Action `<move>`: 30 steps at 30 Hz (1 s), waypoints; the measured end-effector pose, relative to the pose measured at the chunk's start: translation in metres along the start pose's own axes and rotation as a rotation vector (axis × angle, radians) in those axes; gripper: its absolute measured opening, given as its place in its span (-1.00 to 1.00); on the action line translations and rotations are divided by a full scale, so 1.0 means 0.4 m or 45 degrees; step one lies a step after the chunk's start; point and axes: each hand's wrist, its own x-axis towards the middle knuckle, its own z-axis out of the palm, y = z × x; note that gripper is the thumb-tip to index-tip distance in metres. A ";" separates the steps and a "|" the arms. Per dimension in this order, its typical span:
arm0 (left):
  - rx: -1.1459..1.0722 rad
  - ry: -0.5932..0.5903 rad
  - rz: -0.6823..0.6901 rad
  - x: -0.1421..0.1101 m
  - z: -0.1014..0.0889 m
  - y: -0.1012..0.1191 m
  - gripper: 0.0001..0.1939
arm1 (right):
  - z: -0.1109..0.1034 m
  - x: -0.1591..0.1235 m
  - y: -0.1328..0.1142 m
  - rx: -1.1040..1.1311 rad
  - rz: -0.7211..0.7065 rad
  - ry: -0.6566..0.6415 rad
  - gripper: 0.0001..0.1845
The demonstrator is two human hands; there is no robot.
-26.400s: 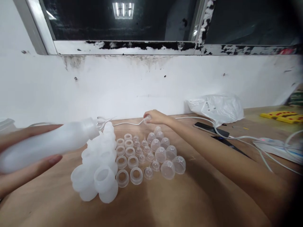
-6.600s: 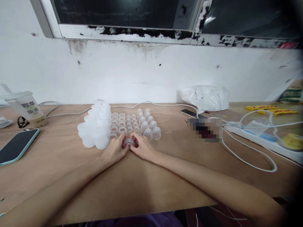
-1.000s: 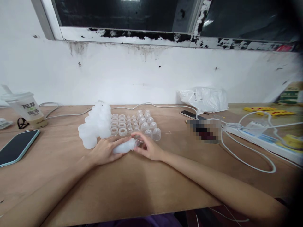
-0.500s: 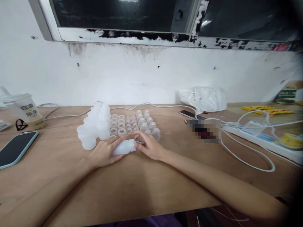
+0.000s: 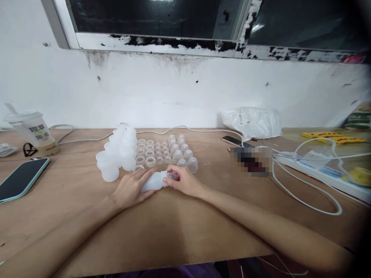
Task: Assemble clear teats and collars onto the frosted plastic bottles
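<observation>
My left hand (image 5: 131,189) is closed around a frosted white baby bottle (image 5: 152,182), which lies tilted with its neck to the right. At that neck, the fingers of my right hand (image 5: 182,180) grip a clear plastic top piece (image 5: 173,176). Fingers partly cover this piece, so I cannot tell whether it is a nipple or a cap. Several more white bottles (image 5: 111,170) stand grouped left of the hands. Just beyond the hands are rows of translucent rings (image 5: 150,161), small clear nipples (image 5: 159,159) and clear dome caps (image 5: 192,164).
A drink cup (image 5: 42,133) and a phone (image 5: 24,179) are at the left. On the right lie another phone (image 5: 236,141), a plastic bag (image 5: 252,121), a power strip (image 5: 315,170) with looping white cables, and yellow strips (image 5: 333,137). A wall rises behind the wooden table (image 5: 162,231).
My right fingers have closed in around the clear piece at the bottle's neck. The bottle stays in my left hand. The whole view has shifted slightly.
</observation>
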 end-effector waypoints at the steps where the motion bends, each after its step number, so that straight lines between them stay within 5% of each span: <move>1: 0.033 0.027 -0.003 0.000 0.002 0.004 -0.49 | 0.003 0.001 -0.004 0.082 0.063 -0.009 -0.68; 6: 0.172 0.114 0.007 0.000 0.019 0.008 -0.53 | 0.014 0.008 -0.021 0.464 0.330 -0.028 -0.65; 10: 0.218 0.142 0.005 0.001 0.025 0.004 -0.54 | 0.022 0.003 -0.035 0.490 0.443 -0.032 -0.63; 15: 0.067 0.156 0.014 0.003 0.008 -0.005 -0.53 | -0.032 -0.026 -0.040 -0.170 0.016 0.041 -0.65; 18: -0.033 0.190 -0.156 0.003 -0.005 -0.005 -0.48 | -0.099 -0.032 -0.003 -0.626 -0.166 0.326 -0.67; 21: -0.094 0.241 -0.266 0.004 -0.011 -0.005 -0.48 | -0.156 -0.022 0.044 -1.006 -0.054 0.423 -0.69; 26: -0.194 0.370 -0.391 0.003 -0.006 -0.003 -0.33 | -0.189 -0.005 0.061 -1.246 0.133 0.143 -0.75; 30: -0.205 0.317 -0.336 0.001 -0.008 0.002 -0.48 | -0.187 -0.015 0.053 -1.270 0.252 0.064 -0.76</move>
